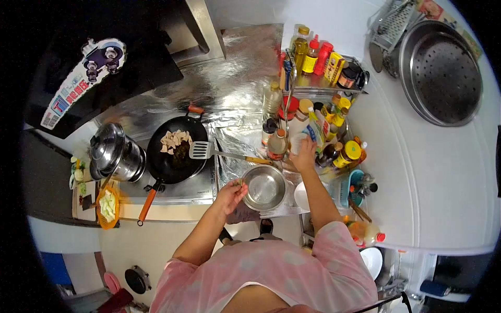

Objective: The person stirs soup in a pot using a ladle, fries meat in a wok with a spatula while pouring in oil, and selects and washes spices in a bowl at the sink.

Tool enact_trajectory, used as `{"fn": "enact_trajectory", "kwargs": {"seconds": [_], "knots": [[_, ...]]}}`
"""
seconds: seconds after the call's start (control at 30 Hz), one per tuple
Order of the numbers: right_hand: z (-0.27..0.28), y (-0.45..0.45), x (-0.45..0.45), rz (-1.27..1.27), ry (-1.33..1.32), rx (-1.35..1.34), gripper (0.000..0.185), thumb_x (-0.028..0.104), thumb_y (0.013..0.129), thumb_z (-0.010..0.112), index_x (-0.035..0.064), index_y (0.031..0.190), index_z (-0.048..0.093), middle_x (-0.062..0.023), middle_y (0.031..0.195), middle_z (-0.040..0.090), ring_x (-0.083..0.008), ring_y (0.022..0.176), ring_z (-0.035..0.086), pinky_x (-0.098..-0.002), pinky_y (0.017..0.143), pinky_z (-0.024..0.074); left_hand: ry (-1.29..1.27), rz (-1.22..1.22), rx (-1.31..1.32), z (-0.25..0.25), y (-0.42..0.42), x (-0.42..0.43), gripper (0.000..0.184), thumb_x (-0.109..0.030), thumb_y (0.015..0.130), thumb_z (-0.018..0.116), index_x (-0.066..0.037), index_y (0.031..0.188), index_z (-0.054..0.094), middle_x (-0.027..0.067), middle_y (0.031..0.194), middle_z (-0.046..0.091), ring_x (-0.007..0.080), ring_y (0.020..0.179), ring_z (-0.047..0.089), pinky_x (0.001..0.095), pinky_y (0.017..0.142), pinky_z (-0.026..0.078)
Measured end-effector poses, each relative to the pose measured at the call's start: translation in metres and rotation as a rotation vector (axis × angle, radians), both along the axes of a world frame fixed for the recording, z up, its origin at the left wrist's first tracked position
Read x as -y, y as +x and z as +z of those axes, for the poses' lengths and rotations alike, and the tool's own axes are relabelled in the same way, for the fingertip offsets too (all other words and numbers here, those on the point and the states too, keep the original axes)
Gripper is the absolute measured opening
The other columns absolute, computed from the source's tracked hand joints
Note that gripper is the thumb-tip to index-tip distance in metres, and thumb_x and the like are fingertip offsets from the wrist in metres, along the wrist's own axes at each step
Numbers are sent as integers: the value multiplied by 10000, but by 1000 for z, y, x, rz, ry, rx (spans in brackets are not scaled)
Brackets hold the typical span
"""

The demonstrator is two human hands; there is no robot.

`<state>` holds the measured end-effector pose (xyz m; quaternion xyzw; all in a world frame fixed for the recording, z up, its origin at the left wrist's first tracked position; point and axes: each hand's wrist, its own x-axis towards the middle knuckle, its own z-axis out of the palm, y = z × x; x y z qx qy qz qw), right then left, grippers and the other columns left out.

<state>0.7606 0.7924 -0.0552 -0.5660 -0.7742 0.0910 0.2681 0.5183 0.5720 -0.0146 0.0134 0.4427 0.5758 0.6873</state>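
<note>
Bowl (264, 189), round and metallic, stood on the foil-covered counter (229, 175) to the right of the black wok (162, 164). Left hand (232, 196) was positioned at the bowl's left rim, fingers curled and drawn together against the thumb; whether they gripped the rim or a small item could not be told. Right hand (305, 155) was extended among the condiment bottles, partly open, fingers bent at a translucent container (298, 142); a firm hold could not be confirmed. Wok contents comprised pale slices (175, 140) and dark pieces (182, 155). Slotted spatula (211, 150) lay with its blade over the wok's right side and its handle directed toward the bowl. White bowl (301, 196) was located beside the right forearm
</note>
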Motion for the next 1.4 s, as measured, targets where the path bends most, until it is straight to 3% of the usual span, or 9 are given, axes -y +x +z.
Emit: {"fn": "enact_trajectory", "kwargs": {"seconds": [0.03,0.33,0.6,0.63,0.77,0.87,1.03,1.23,1.4], "knots": [[-3,-2,-3,12,12,-18,742,214,616,773,22,1215,380,-220,1388,267,-484,1278,223,-511,1087,213,-13,11,-20,7,3,2,214,5,901,476,1,1113,507,87,977,578,175,908,598,269,840,527],[-12,-6,-41,102,145,133,714,244,654,769,-10,1214,406,-209,1373,304,-419,1293,243,-484,1070,251,-22,92,-32,19,13,4,215,-46,916,507,-14,1129,510,79,1019,582,177,954,597,269,860,511],[18,3,-18,90,-108,270,855,184,683,734,153,1405,277,-111,1481,196,-363,1369,158,-505,1088,209,-20,26,-91,39,25,-1,218,-84,918,524,-49,1133,539,69,1040,608,162,945,614,268,820,536],[17,5,-16,82,-124,278,860,87,678,698,175,1417,266,-117,1490,171,-373,1367,160,-470,1095,226,-10,17,-81,40,25,1,218,-84,918,524,-49,1133,536,71,1043,608,166,948,614,270,821,537],[22,13,10,66,9,124,823,22,667,664,141,1396,300,-143,1464,221,-392,1340,212,-450,1090,245,4,-69,-76,46,27,9,207,-88,919,526,-49,1123,524,82,1053,606,180,958,613,276,828,536],[39,15,55,78,159,-31,863,55,641,724,79,1387,289,-210,1413,258,-424,1286,272,-447,1063,283,52,-164,-39,47,32,10,187,-101,920,529,-51,1101,523,86,1058,605,183,951,613,274,822,537],[79,35,187,71,131,-246,688,55,706,680,45,1318,366,-210,1280,405,-381,1174,415,-410,998,363,84,-423,-26,38,65,15,137,-164,920,552,-75,1023,538,76,960,630,171,889,621,295,812,514],[77,94,354,-160,-12,-234,528,68,747,660,42,1228,443,-174,1143,513,-354,1048,514,-391,897,432,117,-767,110,18,161,52,112,-201,895,600,-100,925,563,24,854,605,129,744,582,252,685,506],[74,161,450,-569,-46,-291,389,112,788,649,34,1151,534,-156,996,593,-299,905,595,-362,817,479,139,-1111,129,9,246,90,98,-188,911,571,-92,894,562,26,835,596,119,711,561,227,638,486]]}}
